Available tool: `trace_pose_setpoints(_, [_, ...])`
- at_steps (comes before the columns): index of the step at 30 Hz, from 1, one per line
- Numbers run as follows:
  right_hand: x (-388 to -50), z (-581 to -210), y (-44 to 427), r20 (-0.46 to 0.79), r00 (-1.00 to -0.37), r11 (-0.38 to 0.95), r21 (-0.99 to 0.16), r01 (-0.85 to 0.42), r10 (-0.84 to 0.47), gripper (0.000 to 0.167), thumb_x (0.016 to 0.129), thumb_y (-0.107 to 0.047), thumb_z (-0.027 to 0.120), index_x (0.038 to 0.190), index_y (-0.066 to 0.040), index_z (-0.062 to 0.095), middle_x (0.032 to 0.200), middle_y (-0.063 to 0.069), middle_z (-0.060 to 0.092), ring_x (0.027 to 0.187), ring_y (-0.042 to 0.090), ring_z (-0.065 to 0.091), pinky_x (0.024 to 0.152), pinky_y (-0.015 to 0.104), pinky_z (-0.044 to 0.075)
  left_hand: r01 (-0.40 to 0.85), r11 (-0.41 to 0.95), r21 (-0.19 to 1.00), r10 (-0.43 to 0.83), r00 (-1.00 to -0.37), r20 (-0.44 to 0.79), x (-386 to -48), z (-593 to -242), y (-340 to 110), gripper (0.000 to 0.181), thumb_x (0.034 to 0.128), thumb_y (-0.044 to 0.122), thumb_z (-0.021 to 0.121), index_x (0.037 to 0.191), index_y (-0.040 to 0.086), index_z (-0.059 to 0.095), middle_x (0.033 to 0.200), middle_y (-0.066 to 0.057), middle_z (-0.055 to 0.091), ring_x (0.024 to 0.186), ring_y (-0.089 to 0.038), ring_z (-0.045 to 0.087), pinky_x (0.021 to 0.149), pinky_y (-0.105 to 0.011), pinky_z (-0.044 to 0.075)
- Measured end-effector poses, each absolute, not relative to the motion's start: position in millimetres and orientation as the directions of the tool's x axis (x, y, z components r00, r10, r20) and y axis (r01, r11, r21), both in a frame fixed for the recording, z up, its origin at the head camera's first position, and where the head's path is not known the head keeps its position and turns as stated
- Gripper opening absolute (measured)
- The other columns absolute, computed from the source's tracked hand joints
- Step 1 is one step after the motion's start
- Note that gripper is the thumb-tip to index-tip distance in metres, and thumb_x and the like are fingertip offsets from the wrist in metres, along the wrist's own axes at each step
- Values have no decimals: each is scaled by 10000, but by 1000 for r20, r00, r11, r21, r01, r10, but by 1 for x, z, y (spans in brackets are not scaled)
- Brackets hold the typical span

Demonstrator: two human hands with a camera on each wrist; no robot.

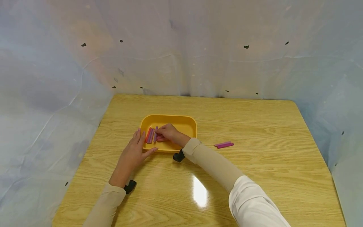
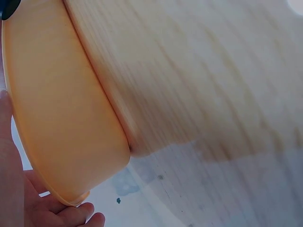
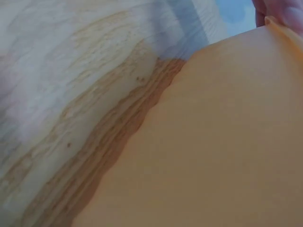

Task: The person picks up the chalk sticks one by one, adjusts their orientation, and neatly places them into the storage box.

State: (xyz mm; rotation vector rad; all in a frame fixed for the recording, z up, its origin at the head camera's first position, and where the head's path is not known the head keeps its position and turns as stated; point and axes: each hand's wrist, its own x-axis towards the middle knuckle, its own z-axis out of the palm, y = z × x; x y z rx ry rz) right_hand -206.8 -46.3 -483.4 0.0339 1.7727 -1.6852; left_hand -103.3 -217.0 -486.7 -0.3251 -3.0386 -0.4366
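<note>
A yellow tray (image 1: 184, 121) stands on the table, its wall (image 2: 61, 94) close up in the left wrist view. My left hand (image 1: 135, 148) lies at its left end, fingers fairly straight along the rim and thumb on the front edge. Reaching into the tray, my right hand (image 1: 169, 131) pinches a slim purple stick (image 1: 155, 137) near its upper end. Left of that stick lie a red stick (image 1: 147, 135) and purple sticks (image 1: 151, 136) side by side. Pinkish sticks (image 1: 162, 139) lie partly hidden under the right hand.
Two purple-pink sticks (image 1: 225, 145) lie together on the wooden table (image 1: 255, 176), right of the tray. Sheeting (image 1: 181, 47) hangs behind the table and at both sides. Black wrist mounts (image 1: 178, 156) are strapped to both wrists.
</note>
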Motion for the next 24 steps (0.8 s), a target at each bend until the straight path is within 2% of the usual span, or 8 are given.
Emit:
trace_pose_setpoints(6, [-207, -489, -48, -482, -775, 187, -875, 446, -409, 258, 931, -149, 580, 992, 87, 665, 874, 232, 675, 836, 324, 670, 757, 403, 533, 207, 936, 285, 196, -978, 67, -103, -485, -216, 1002, 804, 739, 414, 1482, 35, 196, 1513, -224, 115, 1378, -348, 159, 1044, -523, 269])
trace_pose_setpoints(12, [-207, -495, -51, -480, -793, 197, -877, 437, -376, 257, 906, -185, 620, 913, 62, 689, 800, 194, 686, 746, 289, 685, 690, 376, 549, 221, 932, 288, 211, -975, 64, -102, -484, -215, 992, 804, 739, 414, 1464, 17, 247, 1507, -235, 120, 1372, -359, 169, 1041, -522, 274])
trace_pose_setpoints(24, [-202, -491, -56, -469, -818, 240, -881, 408, -332, 272, 904, -172, 621, 930, 90, 690, 828, 221, 683, 778, 313, 680, 691, 383, 547, 236, 932, 277, 222, -972, 79, -102, -484, -217, 988, 809, 739, 399, 1459, 8, 257, 1507, -235, 119, 1377, -349, 158, 1037, -523, 279])
